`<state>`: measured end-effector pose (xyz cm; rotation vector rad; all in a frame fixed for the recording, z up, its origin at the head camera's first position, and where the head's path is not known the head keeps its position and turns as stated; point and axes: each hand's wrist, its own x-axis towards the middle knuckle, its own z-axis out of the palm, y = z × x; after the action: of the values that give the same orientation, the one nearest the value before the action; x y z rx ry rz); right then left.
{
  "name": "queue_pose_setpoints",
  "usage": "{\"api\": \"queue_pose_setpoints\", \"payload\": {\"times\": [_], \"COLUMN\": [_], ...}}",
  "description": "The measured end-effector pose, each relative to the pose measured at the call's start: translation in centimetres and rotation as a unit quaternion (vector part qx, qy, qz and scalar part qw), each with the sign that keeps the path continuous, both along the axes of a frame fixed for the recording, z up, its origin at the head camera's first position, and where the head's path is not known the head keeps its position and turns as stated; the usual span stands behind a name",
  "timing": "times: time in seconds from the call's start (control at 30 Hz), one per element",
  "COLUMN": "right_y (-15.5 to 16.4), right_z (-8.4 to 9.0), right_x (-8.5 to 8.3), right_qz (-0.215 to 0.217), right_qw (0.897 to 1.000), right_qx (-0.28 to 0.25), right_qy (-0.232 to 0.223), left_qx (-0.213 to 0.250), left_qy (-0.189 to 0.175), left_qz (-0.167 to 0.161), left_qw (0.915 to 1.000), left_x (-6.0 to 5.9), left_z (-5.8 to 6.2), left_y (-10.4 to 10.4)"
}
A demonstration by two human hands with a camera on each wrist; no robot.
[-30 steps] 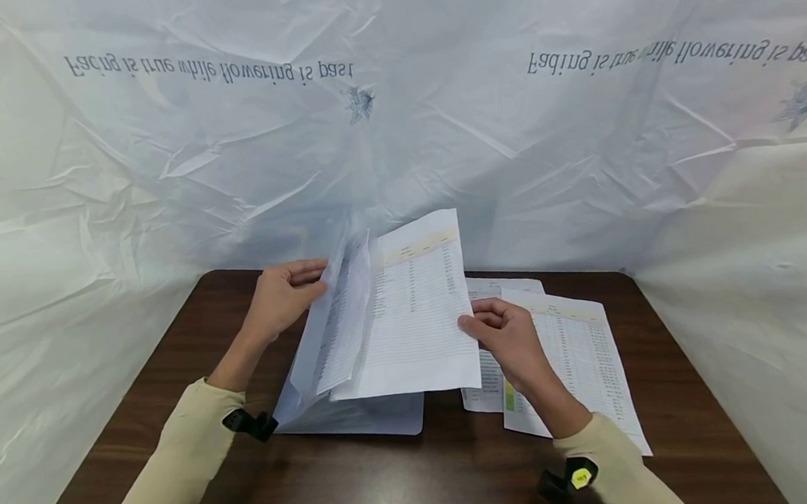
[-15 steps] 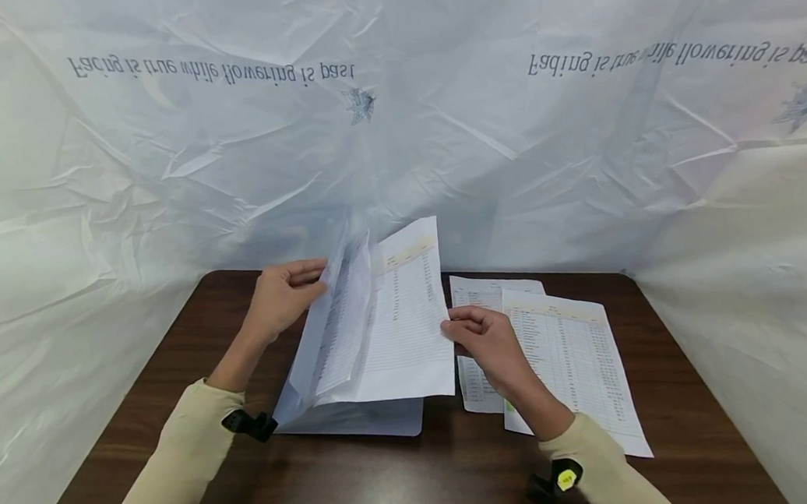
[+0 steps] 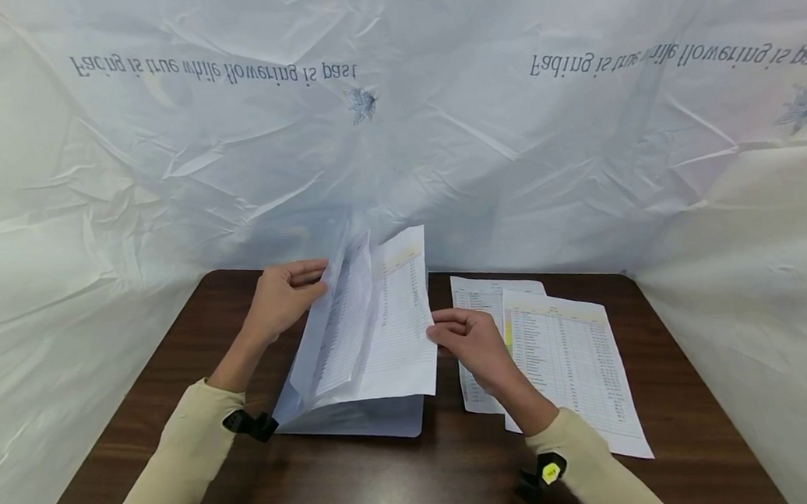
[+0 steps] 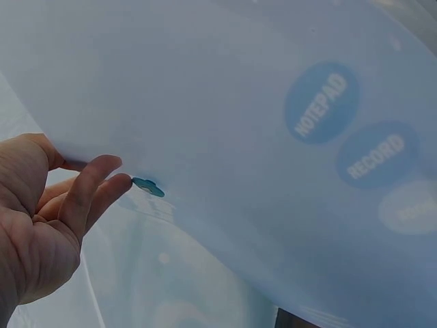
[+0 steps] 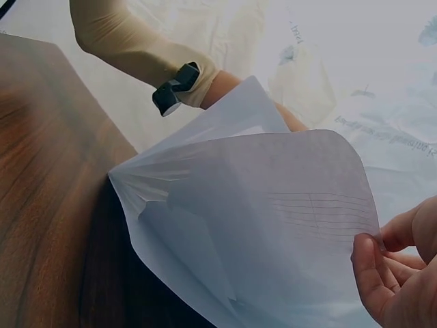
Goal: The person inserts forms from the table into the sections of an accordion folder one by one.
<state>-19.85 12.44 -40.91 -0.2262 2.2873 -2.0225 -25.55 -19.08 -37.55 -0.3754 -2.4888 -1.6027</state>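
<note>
A translucent bluish plastic document folder (image 3: pixel 387 419) stands spread on the table, its raised cover (image 4: pixel 205 89) printed with "NOTEPAD" and "RECORD". My left hand (image 3: pixel 279 301) pinches the cover's upper edge, beside a teal snap button (image 4: pixel 148 186) in the left wrist view. Against the cover's inner side leans a printed sheet (image 3: pixel 345 318). My right hand (image 3: pixel 475 344) pinches another printed sheet (image 3: pixel 407 353) by its right edge, between thumb and fingers. This sheet is bowed, and its left part sits between the folder's sides, behind the first sheet.
Two printed sheets overlap on the table to the right: a front sheet (image 3: pixel 573 365) with a pale yellow header, and a back sheet (image 3: pixel 477 294) partly under it. The dark wooden table (image 3: pixel 392 487) ends against white printed plastic sheeting (image 3: pixel 438 148) at the back.
My right hand has moved left, carrying its sheet farther in between the folder's sides. More of the two sheets on the right now shows. My left hand and the cover have stayed put.
</note>
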Motion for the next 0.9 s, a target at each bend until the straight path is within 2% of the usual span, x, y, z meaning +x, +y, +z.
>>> {"api": "queue_pose_setpoints", "payload": {"times": [0.67, 0.9], "right_y": [-2.5, -3.3], "right_z": [-0.8, -1.4], "right_x": [-1.1, -1.5], "right_qz": [0.047, 0.057], "right_qw": [0.999, 0.998], "right_qx": [-0.004, 0.001], "right_qy": [-0.001, 0.021], "left_qx": [-0.004, -0.003], "left_qy": [0.005, 0.004], "left_qz": [0.003, 0.005], "left_qw": [1.0000, 1.0000], "left_x": [-0.1, 0.0], "left_z": [-0.1, 0.0], "left_y": [0.1, 0.0]}}
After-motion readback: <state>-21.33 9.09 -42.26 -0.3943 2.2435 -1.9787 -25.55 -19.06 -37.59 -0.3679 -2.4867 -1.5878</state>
